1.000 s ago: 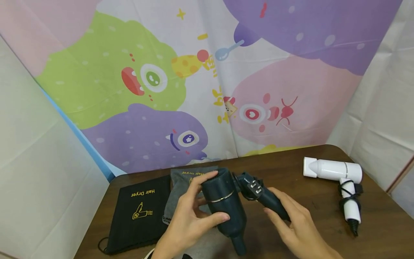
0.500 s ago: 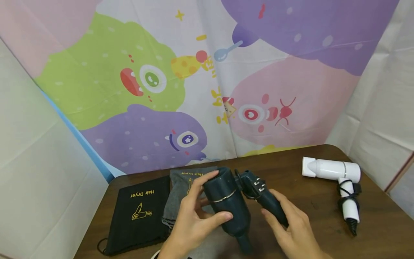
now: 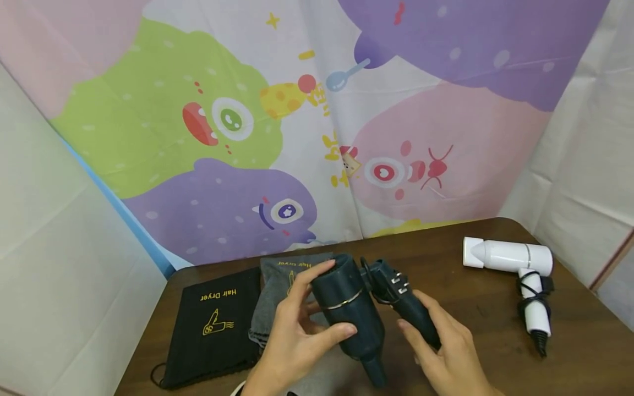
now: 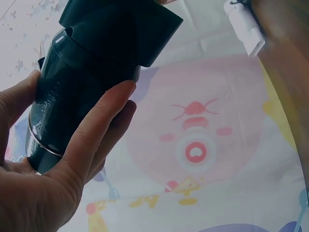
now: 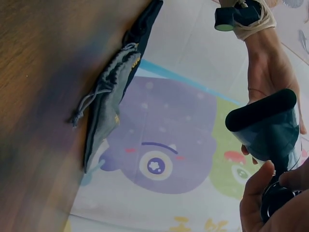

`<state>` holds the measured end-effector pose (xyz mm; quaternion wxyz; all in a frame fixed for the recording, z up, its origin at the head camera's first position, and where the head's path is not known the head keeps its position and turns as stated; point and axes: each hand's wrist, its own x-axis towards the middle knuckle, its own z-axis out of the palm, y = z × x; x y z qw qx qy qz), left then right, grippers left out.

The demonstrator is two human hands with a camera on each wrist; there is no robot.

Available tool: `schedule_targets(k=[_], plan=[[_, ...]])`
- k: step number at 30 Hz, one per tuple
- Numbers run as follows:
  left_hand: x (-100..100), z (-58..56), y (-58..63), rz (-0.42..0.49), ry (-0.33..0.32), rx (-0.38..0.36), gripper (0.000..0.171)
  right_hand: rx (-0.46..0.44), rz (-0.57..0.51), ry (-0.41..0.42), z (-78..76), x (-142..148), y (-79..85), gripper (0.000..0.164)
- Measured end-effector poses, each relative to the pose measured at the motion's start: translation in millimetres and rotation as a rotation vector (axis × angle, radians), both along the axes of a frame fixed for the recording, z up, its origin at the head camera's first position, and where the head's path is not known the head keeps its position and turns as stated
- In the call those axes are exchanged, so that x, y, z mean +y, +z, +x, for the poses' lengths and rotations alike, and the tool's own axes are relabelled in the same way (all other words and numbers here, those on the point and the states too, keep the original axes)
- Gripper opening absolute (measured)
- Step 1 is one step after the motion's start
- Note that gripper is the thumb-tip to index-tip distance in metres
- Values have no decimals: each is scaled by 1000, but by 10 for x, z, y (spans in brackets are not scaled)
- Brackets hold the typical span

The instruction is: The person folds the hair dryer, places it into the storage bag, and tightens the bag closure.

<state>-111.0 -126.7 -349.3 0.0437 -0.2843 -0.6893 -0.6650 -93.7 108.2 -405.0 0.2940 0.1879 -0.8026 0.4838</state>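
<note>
the dark hair dryer [image 3: 354, 324] is held over the tabletop [image 3: 446, 264] by both hands, low in the head view toward six o'clock. the left hand [image 3: 294, 338] grips its barrel, fingers curved and parted by the barrel's thickness, thumb on the near side. the right hand [image 3: 453, 352] holds the handle [image 3: 416, 316] near its lower end between thumb and fingers, these set only the handle's thickness apart. the barrel's nozzle [image 3: 373, 371] points toward five o'clock; a cord and plug [image 3: 396, 283] sit at the top of the handle, metal prongs showing.

at nine o'clock from the barrel lies a grey pouch [image 3: 274, 305], and farther out, just beside it, a black pouch [image 3: 215, 324] with gold lettering. well apart, between two and three o'clock, lies a white hair dryer [image 3: 510, 257], black cord wrapped around its handle. a cartoon-printed cloth [image 3: 327, 209] hangs behind, toward twelve o'clock.
</note>
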Motion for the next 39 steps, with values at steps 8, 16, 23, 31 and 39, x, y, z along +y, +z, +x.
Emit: schedule_targets(k=[8, 16, 23, 31, 39], plan=[[30, 13, -13, -3, 16, 6, 79, -14, 34, -83, 38, -35, 17, 56], [41, 16, -25, -9, 23, 49, 82, 35, 14, 50, 73, -7, -12, 54], [35, 26, -16, -21, 54, 62, 83, 7, 24, 61, 84, -15, 41, 51], [30, 32, -4, -19, 52, 35, 81, -31, 0, 58, 126, -87, 18, 47], [33, 44, 0, -15, 55, 56, 82, 19, -21, 54, 119, -106, -26, 50]])
